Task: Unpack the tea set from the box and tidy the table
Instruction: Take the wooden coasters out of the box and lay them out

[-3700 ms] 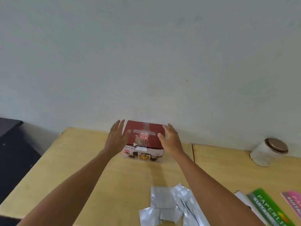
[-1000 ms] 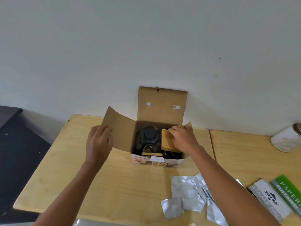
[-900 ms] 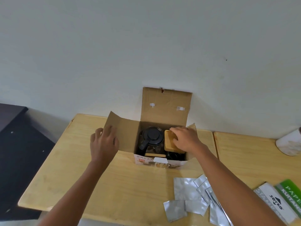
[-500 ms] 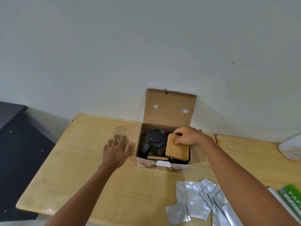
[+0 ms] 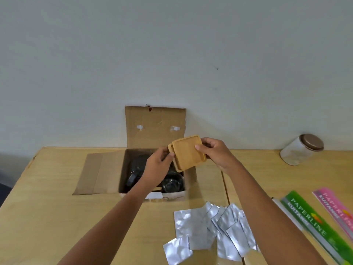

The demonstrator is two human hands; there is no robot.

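Observation:
The cardboard box (image 5: 154, 129) stands open against the wall, its back flap upright and its left flap flat on the table. Above its right half I hold a small stack of square wooden coasters (image 5: 188, 153), tilted. My right hand (image 5: 215, 154) grips their right edge and my left hand (image 5: 157, 165) holds their left edge. Inside the box a dark teapot (image 5: 136, 169) lies at the left, partly hidden by my left hand, and a glass cup (image 5: 172, 183) sits at the front right.
Several silver foil sachets (image 5: 210, 230) lie on the wooden table (image 5: 47, 217) in front of the box. A white jar with a brown lid (image 5: 301, 149) stands at the back right. Green (image 5: 313, 226) and pink (image 5: 336, 207) receipt books lie at the right edge.
The box was closed, then opened. My right hand lifted the wooden coasters out of the box, and my left hand left the now flattened side flap and took their left edge.

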